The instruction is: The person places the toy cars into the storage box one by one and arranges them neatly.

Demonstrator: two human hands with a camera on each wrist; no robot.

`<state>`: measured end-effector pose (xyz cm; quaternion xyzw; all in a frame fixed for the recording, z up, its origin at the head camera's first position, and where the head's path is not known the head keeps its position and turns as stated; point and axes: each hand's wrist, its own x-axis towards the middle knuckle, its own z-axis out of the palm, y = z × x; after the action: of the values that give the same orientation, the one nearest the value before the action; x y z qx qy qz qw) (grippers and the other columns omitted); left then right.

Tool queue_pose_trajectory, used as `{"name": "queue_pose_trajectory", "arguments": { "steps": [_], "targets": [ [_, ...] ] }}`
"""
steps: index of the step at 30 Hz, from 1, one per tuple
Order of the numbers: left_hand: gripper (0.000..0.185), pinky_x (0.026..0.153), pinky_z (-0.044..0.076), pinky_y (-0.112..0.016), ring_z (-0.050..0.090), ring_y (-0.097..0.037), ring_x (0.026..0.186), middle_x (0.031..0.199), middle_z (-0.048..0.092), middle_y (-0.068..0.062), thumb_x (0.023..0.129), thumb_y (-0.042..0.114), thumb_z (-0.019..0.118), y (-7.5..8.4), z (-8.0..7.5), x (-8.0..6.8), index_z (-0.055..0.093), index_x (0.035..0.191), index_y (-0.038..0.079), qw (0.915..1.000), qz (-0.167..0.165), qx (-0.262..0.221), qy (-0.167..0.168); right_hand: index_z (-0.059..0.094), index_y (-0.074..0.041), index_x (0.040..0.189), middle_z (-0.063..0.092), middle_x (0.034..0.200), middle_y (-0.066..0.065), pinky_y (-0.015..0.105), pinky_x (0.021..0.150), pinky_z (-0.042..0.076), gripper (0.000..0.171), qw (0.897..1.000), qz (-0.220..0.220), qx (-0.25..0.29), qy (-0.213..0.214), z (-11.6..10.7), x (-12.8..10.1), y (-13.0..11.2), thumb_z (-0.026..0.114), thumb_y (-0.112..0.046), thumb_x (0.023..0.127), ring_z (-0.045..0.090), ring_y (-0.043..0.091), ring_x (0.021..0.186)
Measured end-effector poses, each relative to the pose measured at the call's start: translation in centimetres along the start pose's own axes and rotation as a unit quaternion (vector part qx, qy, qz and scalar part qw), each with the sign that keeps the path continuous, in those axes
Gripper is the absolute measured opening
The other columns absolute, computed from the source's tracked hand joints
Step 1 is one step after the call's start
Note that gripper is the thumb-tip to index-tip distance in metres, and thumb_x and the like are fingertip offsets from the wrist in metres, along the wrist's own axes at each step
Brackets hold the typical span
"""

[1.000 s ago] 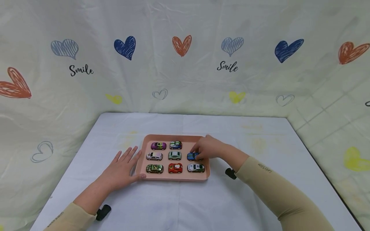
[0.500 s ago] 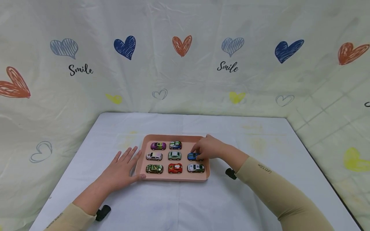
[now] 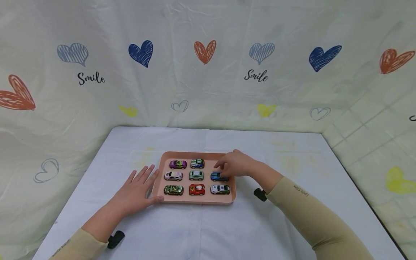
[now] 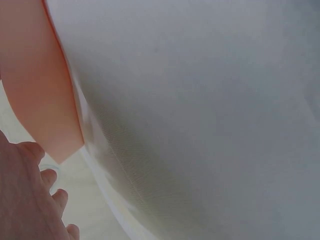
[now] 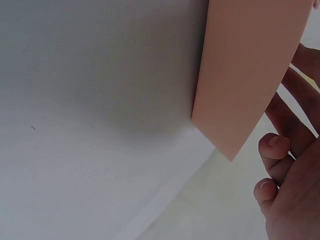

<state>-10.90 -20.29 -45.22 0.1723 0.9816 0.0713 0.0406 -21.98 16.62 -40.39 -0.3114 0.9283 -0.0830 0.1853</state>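
Observation:
My left hand (image 3: 138, 191) lies with fingers spread at the left end of a pink tray (image 3: 201, 201), its thumb at the front left corner. Over the tray's right end is my right hand (image 3: 237, 164), its fingers loosely bent just above a blue toy car (image 3: 219, 177). That car sits on the tray floor, its right end partly covered by the hand. In the right wrist view, the fingers (image 5: 277, 145) show beyond the tray's pink side wall (image 5: 245, 75). The left wrist view has the left fingertips (image 4: 60, 197) beside the tray wall (image 4: 40, 80).
Several other toy cars stand in rows on the tray: purple (image 3: 178, 164), multicoloured (image 3: 197, 164), white dotted (image 3: 173, 176), pale green (image 3: 196, 175), green patterned (image 3: 173, 190), red (image 3: 196, 189) and white-black (image 3: 220, 189). A white cloth (image 3: 182, 231) covers the table; a heart-printed sheet (image 3: 221, 90) hangs behind.
My right hand has let go of the blue car and risen slightly from it, leaving it in the middle row at the right. The left hand and tray have stayed put.

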Motion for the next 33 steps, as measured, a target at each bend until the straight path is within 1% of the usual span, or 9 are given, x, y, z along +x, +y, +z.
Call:
{"name": "queue_pose_trajectory", "arguments": {
  "steps": [5,8,12,14,17,21,26,30,33],
  "targets": [
    [0.101,0.120,0.008,-0.058,0.015,-0.036,0.150,0.164,0.020,-0.013,0.084,0.075,0.055,0.2,-0.2,-0.1,0.027,0.158,0.011,1.0000,0.000,-0.004,0.001,0.072,-0.030,0.121,0.066,0.096,-0.018,0.044,0.103,0.035,0.030,1.000,0.012,0.013,0.014,-0.3,-0.6,0.0,0.068,-0.034,0.092,0.057,0.005,0.088],
    [0.102,0.120,0.008,-0.058,0.016,-0.036,0.150,0.163,0.020,-0.014,0.084,0.075,0.056,0.2,-0.2,-0.1,0.027,0.158,0.011,1.0000,-0.002,-0.003,0.002,0.072,-0.027,0.121,0.066,0.096,-0.016,0.047,0.101,0.036,0.030,1.000,0.001,0.019,0.024,-0.6,-1.3,0.1,0.067,-0.033,0.093,0.059,0.009,0.090],
    [0.102,0.120,0.008,-0.058,0.016,-0.037,0.150,0.164,0.020,-0.014,0.084,0.075,0.056,0.1,-0.1,-0.2,0.027,0.158,0.011,1.0000,-0.005,-0.003,0.002,0.072,-0.023,0.122,0.066,0.093,-0.016,0.048,0.096,0.039,0.029,0.999,-0.023,0.018,0.039,-0.9,-2.1,0.6,0.067,-0.031,0.094,0.062,0.017,0.094],
    [0.102,0.120,0.007,-0.058,0.015,-0.036,0.150,0.164,0.019,-0.013,0.084,0.075,0.056,0.1,-0.1,-0.3,0.026,0.158,0.011,1.0000,-0.006,-0.004,0.001,0.072,-0.022,0.122,0.065,0.091,-0.017,0.048,0.095,0.039,0.030,0.999,-0.027,0.018,0.044,-1.0,-2.5,1.0,0.069,-0.032,0.094,0.062,0.020,0.096],
    [0.101,0.120,0.007,-0.058,0.014,-0.036,0.150,0.164,0.018,-0.013,0.085,0.074,0.056,0.0,-0.2,-0.4,0.025,0.158,0.011,1.0000,-0.004,-0.005,-0.001,0.072,-0.022,0.121,0.065,0.092,-0.017,0.049,0.097,0.039,0.031,0.998,-0.027,0.020,0.050,-1.0,-3.1,1.6,0.071,-0.032,0.093,0.062,0.021,0.101],
    [0.101,0.120,0.007,-0.058,0.014,-0.036,0.150,0.164,0.018,-0.013,0.085,0.076,0.053,0.0,-0.2,-0.3,0.025,0.158,0.011,1.0000,-0.002,-0.003,-0.004,0.072,-0.021,0.121,0.068,0.096,-0.012,0.052,0.098,0.039,0.032,0.998,-0.021,0.024,0.054,-0.9,-4.1,2.5,0.073,-0.030,0.091,0.062,0.023,0.102],
    [0.103,0.120,0.007,-0.058,0.014,-0.035,0.150,0.164,0.018,-0.012,0.084,0.079,0.050,0.0,-0.1,-0.2,0.025,0.158,0.012,1.0000,0.002,-0.005,0.000,0.072,-0.023,0.121,0.070,0.100,-0.007,0.050,0.094,0.041,0.032,0.998,-0.006,0.030,0.053,-0.5,-5.5,4.1,0.074,-0.030,0.090,0.062,0.023,0.100],
    [0.104,0.120,0.008,-0.058,0.015,-0.036,0.150,0.164,0.020,-0.013,0.083,0.079,0.050,0.0,0.0,-0.1,0.027,0.158,0.011,0.9999,0.004,-0.008,0.007,0.073,-0.023,0.120,0.070,0.102,-0.005,0.050,0.092,0.042,0.032,0.998,0.011,0.035,0.050,-0.1,-6.6,5.3,0.075,-0.031,0.089,0.062,0.024,0.102],
    [0.102,0.120,0.009,-0.058,0.017,-0.037,0.149,0.163,0.021,-0.014,0.084,0.077,0.053,0.1,0.0,-0.1,0.028,0.157,0.010,0.9999,0.004,-0.013,0.010,0.073,-0.023,0.120,0.070,0.103,-0.004,0.051,0.093,0.042,0.032,0.998,0.025,0.041,0.049,0.2,-7.7,6.1,0.075,-0.030,0.089,0.061,0.026,0.104]
  ]
}}
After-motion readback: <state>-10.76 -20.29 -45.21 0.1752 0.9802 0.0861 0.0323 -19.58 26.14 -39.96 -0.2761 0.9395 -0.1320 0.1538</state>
